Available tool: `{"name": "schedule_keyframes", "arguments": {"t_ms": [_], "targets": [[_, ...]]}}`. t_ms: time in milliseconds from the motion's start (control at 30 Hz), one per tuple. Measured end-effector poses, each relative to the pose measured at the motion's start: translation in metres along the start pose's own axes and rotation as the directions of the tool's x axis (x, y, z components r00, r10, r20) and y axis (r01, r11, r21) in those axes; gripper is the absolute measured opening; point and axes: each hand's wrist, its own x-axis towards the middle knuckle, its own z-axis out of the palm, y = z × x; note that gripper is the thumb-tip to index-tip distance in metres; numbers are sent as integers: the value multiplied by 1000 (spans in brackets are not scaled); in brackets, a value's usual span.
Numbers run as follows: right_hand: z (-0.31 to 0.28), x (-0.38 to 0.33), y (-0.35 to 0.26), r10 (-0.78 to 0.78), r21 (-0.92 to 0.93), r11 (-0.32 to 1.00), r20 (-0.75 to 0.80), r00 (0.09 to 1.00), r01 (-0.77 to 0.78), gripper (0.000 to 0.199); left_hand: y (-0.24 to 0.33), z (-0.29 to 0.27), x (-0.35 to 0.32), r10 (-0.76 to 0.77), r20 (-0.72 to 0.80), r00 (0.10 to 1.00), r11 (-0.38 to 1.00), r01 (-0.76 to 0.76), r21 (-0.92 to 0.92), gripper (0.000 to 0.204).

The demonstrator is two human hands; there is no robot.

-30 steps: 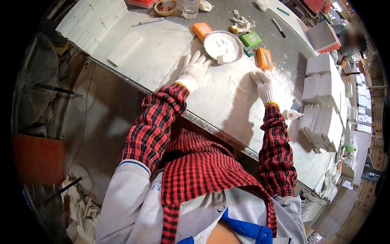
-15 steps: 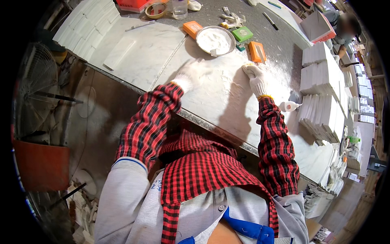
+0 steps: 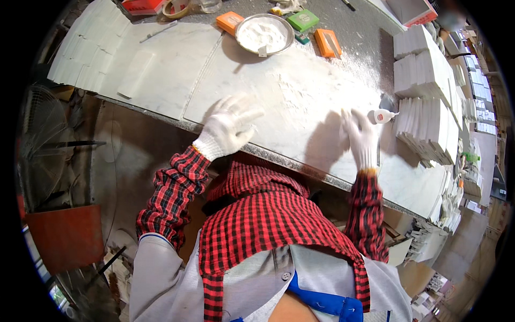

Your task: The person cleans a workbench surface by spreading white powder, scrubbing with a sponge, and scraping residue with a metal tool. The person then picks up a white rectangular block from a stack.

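My left hand (image 3: 228, 126), in a white knit glove, is open with its fingers spread over the near left part of a pale marble slab (image 3: 252, 107). It holds nothing. My right hand (image 3: 361, 138), gloved alike, is at the slab's right part with fingers apart and nothing seen in them. Just beyond its fingers lies a small white squeeze bottle (image 3: 382, 116) with a thin nozzle. White powdery smears mark the slab between the hands. Farther off stands a metal bowl (image 3: 265, 52) of white powder, a small flat piece at its near rim.
Stacks of white slabs (image 3: 422, 64) stand at the right, others (image 3: 91, 48) at the far left. Orange boxes (image 3: 328, 43) and a green box (image 3: 303, 20) sit around the bowl. A pen (image 3: 159, 32) lies farther left. A fan (image 3: 45, 145) is beside the table; another person is at the far right.
Both hands have drawn back from the slab's far part toward its front edge. The right hand has also shifted right, near the squeeze bottle. The whole view has tilted slightly.
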Motion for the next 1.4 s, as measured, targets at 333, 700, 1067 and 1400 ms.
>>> {"name": "schedule_keyframes", "arguments": {"t_ms": [333,700,1067,1400], "targets": [[92,-79,-28,117,283,958,-217,969,-53,38,-10,-27,-72,-71,23,997,952,74,-297,18],[117,0,-72,309,749,648,-95,946,-136,57,10,-9,-33,188,87,978,936,-152,-319,25],[109,-76,-78,-664,-242,613,358,657,752,37,-4,-6,-85,-7,14,1000,887,12,-461,19],[105,15,-65,-634,-393,691,75,770,607,28,12,-9,-93,-147,-72,987,923,111,-368,20]]}}
